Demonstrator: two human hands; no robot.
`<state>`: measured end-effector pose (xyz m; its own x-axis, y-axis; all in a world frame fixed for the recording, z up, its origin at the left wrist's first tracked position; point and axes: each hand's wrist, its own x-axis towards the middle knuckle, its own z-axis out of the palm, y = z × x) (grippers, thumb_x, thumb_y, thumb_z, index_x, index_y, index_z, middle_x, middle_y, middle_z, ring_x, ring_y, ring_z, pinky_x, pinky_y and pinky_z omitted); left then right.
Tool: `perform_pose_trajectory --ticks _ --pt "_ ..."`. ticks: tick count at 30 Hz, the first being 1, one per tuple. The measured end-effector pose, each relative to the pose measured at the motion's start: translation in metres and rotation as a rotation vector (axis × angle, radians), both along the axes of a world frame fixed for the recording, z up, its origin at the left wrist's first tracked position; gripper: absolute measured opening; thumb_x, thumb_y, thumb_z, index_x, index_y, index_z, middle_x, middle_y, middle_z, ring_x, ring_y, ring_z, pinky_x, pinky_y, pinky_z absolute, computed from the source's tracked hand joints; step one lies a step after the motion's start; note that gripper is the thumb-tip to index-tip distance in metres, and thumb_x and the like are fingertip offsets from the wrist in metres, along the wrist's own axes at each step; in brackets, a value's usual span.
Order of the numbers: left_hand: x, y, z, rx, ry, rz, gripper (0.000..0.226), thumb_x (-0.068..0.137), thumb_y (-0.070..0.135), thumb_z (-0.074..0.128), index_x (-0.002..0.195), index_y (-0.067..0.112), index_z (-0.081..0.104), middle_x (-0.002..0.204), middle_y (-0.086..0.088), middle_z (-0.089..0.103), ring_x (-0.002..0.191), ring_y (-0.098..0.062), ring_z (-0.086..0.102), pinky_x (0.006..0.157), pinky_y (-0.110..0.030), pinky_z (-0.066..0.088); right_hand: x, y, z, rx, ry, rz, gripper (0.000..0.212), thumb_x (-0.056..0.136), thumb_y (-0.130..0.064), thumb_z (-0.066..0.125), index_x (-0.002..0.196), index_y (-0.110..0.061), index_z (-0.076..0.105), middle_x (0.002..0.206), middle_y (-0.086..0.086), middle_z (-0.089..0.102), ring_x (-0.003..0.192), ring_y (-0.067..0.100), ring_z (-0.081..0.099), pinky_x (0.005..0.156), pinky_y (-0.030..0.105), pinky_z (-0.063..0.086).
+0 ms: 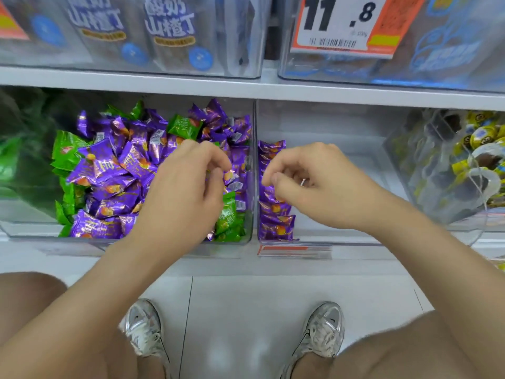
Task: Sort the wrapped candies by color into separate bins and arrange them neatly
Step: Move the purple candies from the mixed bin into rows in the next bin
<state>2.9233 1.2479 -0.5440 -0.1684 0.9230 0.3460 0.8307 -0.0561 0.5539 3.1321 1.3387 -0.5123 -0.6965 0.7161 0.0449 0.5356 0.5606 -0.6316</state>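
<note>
A clear bin on the lower shelf holds a loose heap of purple candies mixed with green candies. My left hand reaches into its right side, and its thumb and forefinger pinch a purple candy. In the clear bin to the right, a neat row of purple candies lies along the left wall. My right hand hovers over that bin with curled fingers and its thumb tip at the row. I see no candy in it.
A bin of green packets stands at the far left, and a tilted clear bin of yellow sweets at the far right. The upper shelf carries clear boxes and an orange price tag. My knees and shoes are below the shelf edge.
</note>
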Motion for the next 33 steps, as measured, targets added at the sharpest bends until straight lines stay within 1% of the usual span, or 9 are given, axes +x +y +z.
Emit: perform_pose_trajectory --ticks 4,8,13,15,18,21,26,30,33 --pt "-0.043 -0.011 0.008 -0.168 0.204 0.147 0.026 0.086 0.008 0.068 0.098 0.032 0.067 0.096 0.001 0.051 0.091 -0.025 0.055 0.078 -0.04 0.047 -0.035 -0.031 0.006 0.174 0.052 0.06 0.034 0.081 0.0 0.058 0.096 -0.024 0.075 0.087 -0.011 0.071 0.076 0.004 0.062 0.078 0.011 0.042" --pt "-0.06 -0.022 0.008 -0.373 0.284 0.221 0.038 0.081 0.027 0.081 0.117 0.03 0.07 0.112 -0.002 0.056 0.104 -0.033 0.059 0.089 -0.044 0.052 -0.072 -0.031 -0.014 0.465 -0.238 0.128 0.028 0.088 -0.013 0.061 0.112 -0.024 0.07 0.105 -0.002 0.07 0.101 0.021 0.065 0.09 0.041 0.051" --pt "-0.057 -0.026 0.015 -0.507 0.168 0.087 0.045 0.083 0.039 0.077 0.125 0.025 0.07 0.124 0.004 0.07 0.118 -0.018 0.063 0.099 -0.04 0.053 -0.102 -0.034 -0.016 0.548 -0.491 0.064 0.005 0.09 -0.016 0.057 0.09 -0.018 0.053 0.085 0.004 0.061 0.081 0.032 0.06 0.07 0.039 0.036" --pt "-0.051 -0.028 0.019 -0.53 0.131 0.04 0.046 0.077 0.05 0.079 0.116 0.026 0.073 0.117 0.004 0.073 0.111 -0.018 0.065 0.093 -0.041 0.056 -0.11 -0.035 -0.019 0.609 -0.602 0.026 0.03 0.097 -0.023 0.061 0.079 -0.024 0.036 0.083 0.006 0.057 0.081 0.032 0.056 0.075 0.038 0.029" --pt "-0.045 -0.03 0.018 -0.578 0.112 0.03 0.054 0.062 0.064 0.08 0.098 0.024 0.075 0.094 0.001 0.074 0.091 -0.018 0.067 0.079 -0.042 0.059 -0.122 -0.033 -0.022 0.579 -0.621 -0.022 0.036 0.099 -0.042 0.065 0.083 -0.027 0.037 0.097 0.006 0.066 0.097 0.032 0.066 0.084 0.042 0.036" --pt "-0.042 -0.029 0.011 -0.601 0.132 0.055 0.037 0.063 0.055 0.075 0.09 0.03 0.075 0.088 0.006 0.071 0.083 -0.018 0.068 0.074 -0.038 0.06 -0.127 -0.027 -0.02 0.512 -0.583 -0.016 0.039 0.094 -0.044 0.072 0.09 -0.024 0.039 0.104 0.01 0.065 0.1 0.036 0.065 0.089 0.042 0.041" --pt "-0.049 -0.027 0.008 -0.499 0.124 0.121 0.021 0.072 0.041 0.052 0.071 0.025 0.065 0.068 0.001 0.062 0.069 -0.027 0.062 0.063 -0.038 0.057 -0.121 -0.017 -0.024 0.486 -0.383 -0.07 0.027 0.072 -0.029 0.07 0.067 -0.014 0.048 0.064 0.003 0.047 0.075 0.036 0.056 0.059 0.035 0.038" --pt "-0.058 -0.024 0.016 -0.337 0.029 0.186 0.023 0.092 0.025 0.055 0.075 0.014 0.066 0.062 -0.007 0.062 0.065 -0.03 0.061 0.062 -0.043 0.054 -0.107 -0.011 -0.015 0.312 0.018 -0.165 0.026 0.072 -0.03 0.071 0.098 -0.026 0.073 0.089 -0.007 0.067 0.085 0.013 0.064 0.08 0.03 0.052" --pt "-0.057 -0.025 0.023 -0.267 -0.217 0.226 0.028 0.1 0.029 0.055 0.08 0.015 0.069 0.074 -0.008 0.072 0.069 -0.025 0.07 0.07 -0.043 0.06 -0.098 -0.016 -0.005 -0.013 0.369 -0.216 0.032 0.075 -0.017 0.085 0.1 -0.027 0.068 0.092 -0.008 0.07 0.074 0.005 0.063 0.072 0.03 0.056"
